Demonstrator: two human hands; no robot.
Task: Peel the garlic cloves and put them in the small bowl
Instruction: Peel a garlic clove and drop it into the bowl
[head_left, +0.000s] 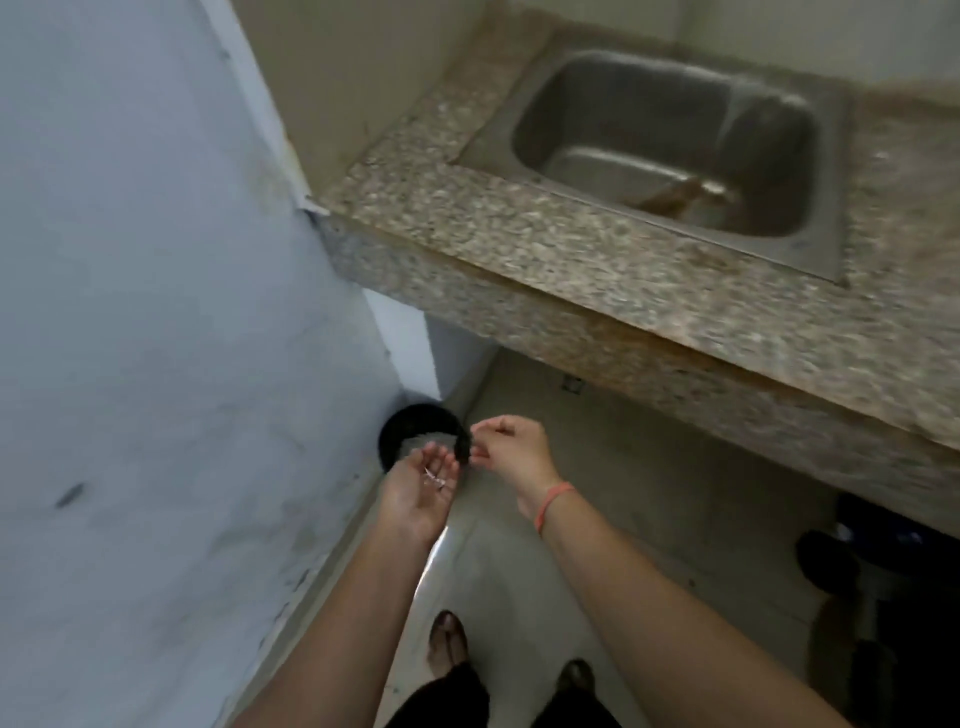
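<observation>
My left hand (423, 486) is held palm up over the rim of a round black bin (410, 421) on the floor. A few thin whitish bits of garlic peel (434, 477) lie on its palm and fingers. My right hand (511, 449), with an orange band on its wrist, hovers just to the right of the bin with curled fingers. Nothing shows between those fingers. Neither garlic cloves nor a small bowl are in view.
A speckled stone counter (519, 234) with a steel sink (493, 135) juts out above and to the right; something brown (680, 195) lies in the basin. A blue-grey wall (156, 312) closes the left. Dark objects (857, 551) stand under the counter. My feet (447, 639) are on pale tiles.
</observation>
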